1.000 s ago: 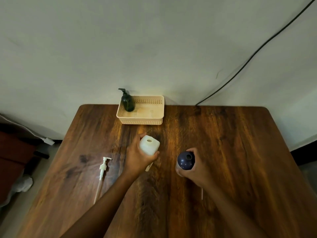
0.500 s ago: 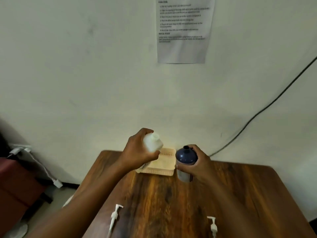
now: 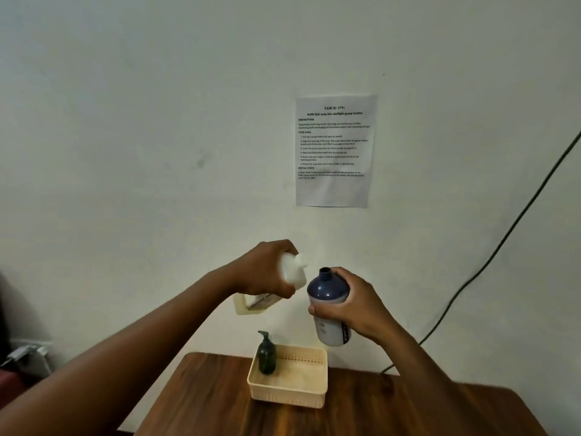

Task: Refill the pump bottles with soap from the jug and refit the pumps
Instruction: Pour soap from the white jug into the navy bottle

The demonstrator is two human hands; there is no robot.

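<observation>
My left hand grips a white soap jug, tilted so its open spout points right and slightly up. My right hand holds a dark blue pump bottle upright with its neck open and no pump on it. The jug's spout is just left of and above the bottle's mouth, a small gap between them. Both are raised well above the table. A dark green pump bottle with its pump fitted stands in the left part of a cream basket.
The basket sits at the far edge of a brown wooden table against a pale wall. A printed sheet hangs on the wall. A black cable runs down the wall at right. A plug and cord lie at far left.
Both hands have lifted the jug and the blue bottle from the table up in front of the wall. The jug has tilted toward the bottle's mouth. The view has swung upward.
</observation>
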